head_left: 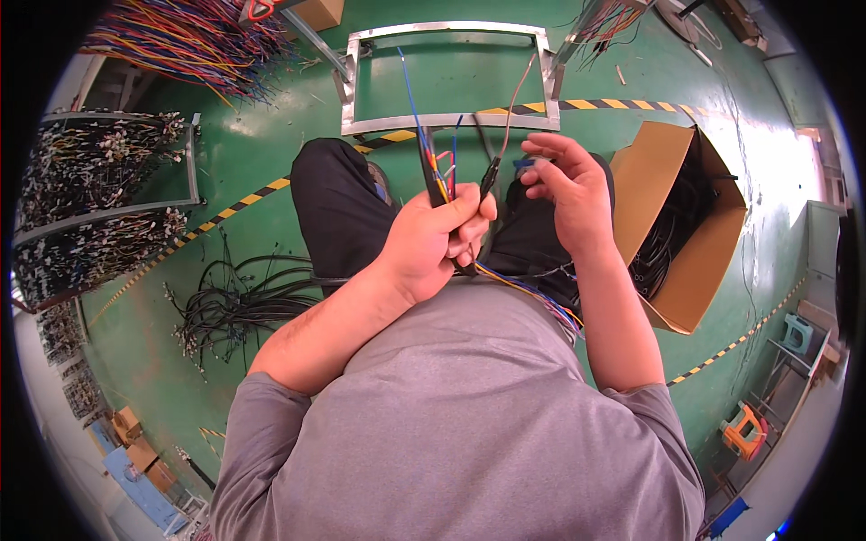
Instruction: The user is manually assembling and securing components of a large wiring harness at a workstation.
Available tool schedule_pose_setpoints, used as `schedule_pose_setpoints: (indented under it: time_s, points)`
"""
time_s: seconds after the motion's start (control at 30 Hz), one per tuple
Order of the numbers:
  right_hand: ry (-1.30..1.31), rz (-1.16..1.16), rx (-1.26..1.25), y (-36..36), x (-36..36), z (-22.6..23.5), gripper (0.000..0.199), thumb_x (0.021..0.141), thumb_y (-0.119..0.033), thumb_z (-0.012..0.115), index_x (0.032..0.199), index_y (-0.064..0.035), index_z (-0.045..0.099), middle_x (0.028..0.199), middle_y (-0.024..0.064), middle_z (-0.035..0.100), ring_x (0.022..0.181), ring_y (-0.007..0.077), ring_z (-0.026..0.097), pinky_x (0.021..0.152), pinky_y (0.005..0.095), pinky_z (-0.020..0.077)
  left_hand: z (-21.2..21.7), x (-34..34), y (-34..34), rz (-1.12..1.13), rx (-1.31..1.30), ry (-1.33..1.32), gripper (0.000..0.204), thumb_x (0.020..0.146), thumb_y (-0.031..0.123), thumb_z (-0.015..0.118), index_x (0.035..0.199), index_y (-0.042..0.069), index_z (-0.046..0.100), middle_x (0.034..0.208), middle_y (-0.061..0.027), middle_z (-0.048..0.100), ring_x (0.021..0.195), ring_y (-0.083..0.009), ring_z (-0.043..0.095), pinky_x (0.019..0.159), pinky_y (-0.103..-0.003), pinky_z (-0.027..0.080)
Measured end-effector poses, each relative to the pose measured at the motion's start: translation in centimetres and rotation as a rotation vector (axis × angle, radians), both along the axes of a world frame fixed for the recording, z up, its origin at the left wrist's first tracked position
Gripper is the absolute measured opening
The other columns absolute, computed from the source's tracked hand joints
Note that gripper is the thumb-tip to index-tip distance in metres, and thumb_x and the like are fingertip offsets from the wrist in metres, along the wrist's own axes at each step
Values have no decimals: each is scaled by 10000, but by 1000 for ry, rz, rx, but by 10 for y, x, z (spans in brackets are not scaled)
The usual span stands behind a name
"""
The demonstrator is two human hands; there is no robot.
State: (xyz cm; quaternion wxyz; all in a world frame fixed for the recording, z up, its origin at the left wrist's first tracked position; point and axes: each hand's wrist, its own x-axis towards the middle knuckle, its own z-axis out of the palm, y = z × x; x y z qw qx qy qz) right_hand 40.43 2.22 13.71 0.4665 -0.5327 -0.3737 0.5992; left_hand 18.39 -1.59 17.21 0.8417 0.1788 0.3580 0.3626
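The left hand (442, 236) is clenched around a wire bundle (435, 176) at frame centre; its black sheath and blue, red, yellow and orange wires project toward 12 o'clock, while the remaining length trails toward 4 o'clock across the lap. The right hand (566, 185), at 3 o'clock from the left hand, has its fingers (550, 149) partly curled and grasps nothing that can be made out. A cardboard box (690, 225) containing black cables lies on the green floor (253, 144) at 3 o'clock. A metal frame (451, 120) lies at 12 o'clock. Loose black cables (230, 302) lie at 9 o'clock.
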Motion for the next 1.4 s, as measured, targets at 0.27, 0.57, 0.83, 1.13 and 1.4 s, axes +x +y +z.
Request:
schedule_pose_setpoints:
  time_s: [0.27,0.57,0.83,1.13,1.4]
  points:
    - [64,-82,-84,-10,91,-33,176,1006,-48,570,1068,-9,730,900,88,732,700,136,674,624,252,540,-3,-2,4,-5,-14,8,271,1096,268,567,964,43,643,698,45,510,525,-47,406,542,-241,406]
    - [-388,-605,-125,-47,213,-94,117,970,-92,737,991,22,751,852,83,738,701,121,695,597,266,569,-7,2,10,-48,-12,9,277,1099,288,566,971,57,651,709,47,519,548,-52,409,558,-246,409]
    - [-1234,-703,-437,-114,300,-213,224,864,-265,796,928,-50,787,868,86,781,784,191,740,786,340,583,-2,9,11,-43,4,74,261,1121,257,505,986,57,606,709,58,475,535,-31,361,534,-223,380]
    - [-415,-877,-461,-105,269,-220,204,919,-149,760,1057,-4,798,743,34,682,630,108,562,541,261,429,-10,6,10,-40,1,59,282,1095,306,575,971,64,651,705,56,511,543,-46,391,552,-241,404]
    - [-284,-773,-569,-111,266,-183,387,1028,-441,638,951,-93,791,840,-21,673,795,103,530,726,306,439,-10,8,15,-46,-6,59,285,1093,315,581,972,67,653,709,56,516,544,-46,395,556,-244,406]
